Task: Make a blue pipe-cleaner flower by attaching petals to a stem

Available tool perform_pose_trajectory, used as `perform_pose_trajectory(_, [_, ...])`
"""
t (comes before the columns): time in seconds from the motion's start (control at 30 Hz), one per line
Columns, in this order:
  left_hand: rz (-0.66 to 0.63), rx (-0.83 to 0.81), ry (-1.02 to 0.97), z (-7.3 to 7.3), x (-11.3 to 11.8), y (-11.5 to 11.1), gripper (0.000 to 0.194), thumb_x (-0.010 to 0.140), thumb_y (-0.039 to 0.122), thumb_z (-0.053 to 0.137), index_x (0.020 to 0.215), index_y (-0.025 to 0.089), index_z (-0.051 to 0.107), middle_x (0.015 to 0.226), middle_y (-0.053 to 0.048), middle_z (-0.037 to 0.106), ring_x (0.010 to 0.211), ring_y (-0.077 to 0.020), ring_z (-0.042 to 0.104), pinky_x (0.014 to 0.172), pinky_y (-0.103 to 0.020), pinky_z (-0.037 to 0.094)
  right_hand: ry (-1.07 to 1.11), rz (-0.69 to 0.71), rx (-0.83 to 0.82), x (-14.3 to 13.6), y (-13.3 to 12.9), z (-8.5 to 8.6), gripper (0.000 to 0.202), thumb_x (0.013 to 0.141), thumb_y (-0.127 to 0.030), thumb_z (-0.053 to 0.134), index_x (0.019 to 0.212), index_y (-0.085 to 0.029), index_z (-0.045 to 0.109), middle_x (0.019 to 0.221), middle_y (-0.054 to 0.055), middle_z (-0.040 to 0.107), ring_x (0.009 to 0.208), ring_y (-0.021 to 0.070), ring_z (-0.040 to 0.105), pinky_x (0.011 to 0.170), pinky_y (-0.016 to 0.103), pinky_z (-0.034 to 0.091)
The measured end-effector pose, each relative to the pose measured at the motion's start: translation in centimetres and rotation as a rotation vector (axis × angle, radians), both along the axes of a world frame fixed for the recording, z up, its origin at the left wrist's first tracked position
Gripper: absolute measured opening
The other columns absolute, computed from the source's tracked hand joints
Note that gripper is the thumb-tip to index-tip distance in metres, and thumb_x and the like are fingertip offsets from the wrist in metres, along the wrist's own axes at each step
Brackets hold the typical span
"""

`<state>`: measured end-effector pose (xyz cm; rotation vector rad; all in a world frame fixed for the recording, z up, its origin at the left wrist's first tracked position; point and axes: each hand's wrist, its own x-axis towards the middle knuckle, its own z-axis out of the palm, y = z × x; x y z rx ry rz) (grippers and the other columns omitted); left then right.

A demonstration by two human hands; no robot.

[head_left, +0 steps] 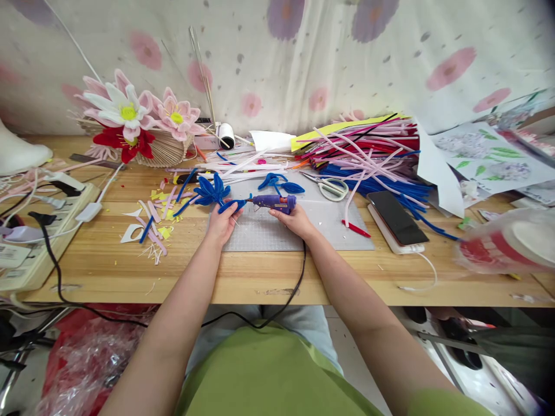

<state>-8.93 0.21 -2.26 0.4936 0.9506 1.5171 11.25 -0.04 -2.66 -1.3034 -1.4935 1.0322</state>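
My right hand (291,218) is closed round a purple glue gun (271,201), its nozzle pointing left. Pinched in my left hand (222,224) is a blue pipe-cleaner petal (233,204), and the nozzle is at its right end, touching or very close. Just behind that hand is a blue pipe-cleaner flower (211,189); whether the fingers also hold it I cannot tell. More blue pipe-cleaner petals (291,188) lie on the grey cutting mat (299,240), beyond the glue gun. Scissors (332,188) rest at the mat's back right.
Bundled pipe cleaners (364,144) fill the back right. A phone (396,216), a red pen-like tool (356,229) and a wrapped cup (503,245) are on the right. Left are finished flowers (130,115), scraps (156,216) and a power strip (47,231). The gun's black cord (299,283) hangs over the table edge.
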Motion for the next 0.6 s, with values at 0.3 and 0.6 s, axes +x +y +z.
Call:
perform_pose_trajectory(0.3, [0.019,0.007,-0.002,-0.02,0.07,0.01,0.025,0.059,0.005,0.074,0.074,0.016,0.057,0.074,0.003,0.060,0.069,-0.0076,0.060,0.069,-0.023,0.051,-0.001,0.075,-0.023,-0.22,-0.06,0.38,0.035,0.064,-0.048,0.070,0.086,-0.022,0.066,0.086,0.002,0.070,0.083,0.0204,0.064,0.080,0.036,0.050])
perform_pose_trajectory(0.6, [0.011,0.007,0.004,0.01,0.09,0.03,0.027,0.058,0.006,0.075,0.074,0.016,0.056,0.072,0.003,0.060,0.069,-0.0078,0.060,0.070,-0.023,0.052,-0.039,0.058,-0.038,0.08,-0.18,0.39,0.039,0.062,-0.049,0.071,0.090,-0.022,0.066,0.089,0.002,0.071,0.087,0.0213,0.064,0.084,0.037,0.049])
